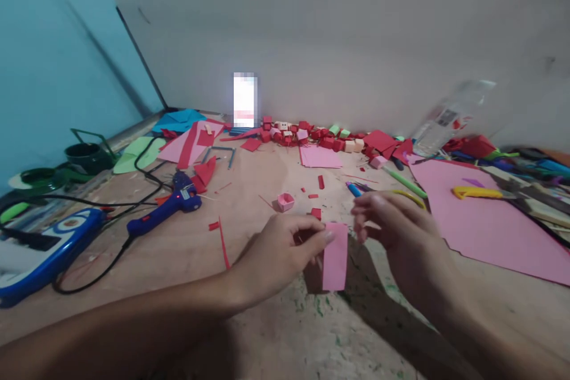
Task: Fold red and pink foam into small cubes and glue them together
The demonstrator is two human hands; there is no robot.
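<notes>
Between the thumb and fingers of my left hand (287, 249) is a narrow pink paper strip (335, 258), held upright just above the table. My right hand (396, 228) hovers to the right of the strip, apart from it, its fingers loosely curled and slightly spread, with nothing visible in them. A blue pen (354, 189) and a yellow loop-shaped handle (412, 197) lie just beyond my right hand, partly covered by it. A small open pink paper box (285, 202) sits past my left hand, and a little red paper piece (316, 214) lies close to its fingertips.
A blue glue gun (164, 211) with a black cable lies left. Small folded paper cubes (327, 142) crowd the wall beside a lit phone (244, 101). On the right are a large pink sheet (485, 222), a yellow cutter (481, 192) and a tilted clear bottle (452, 119).
</notes>
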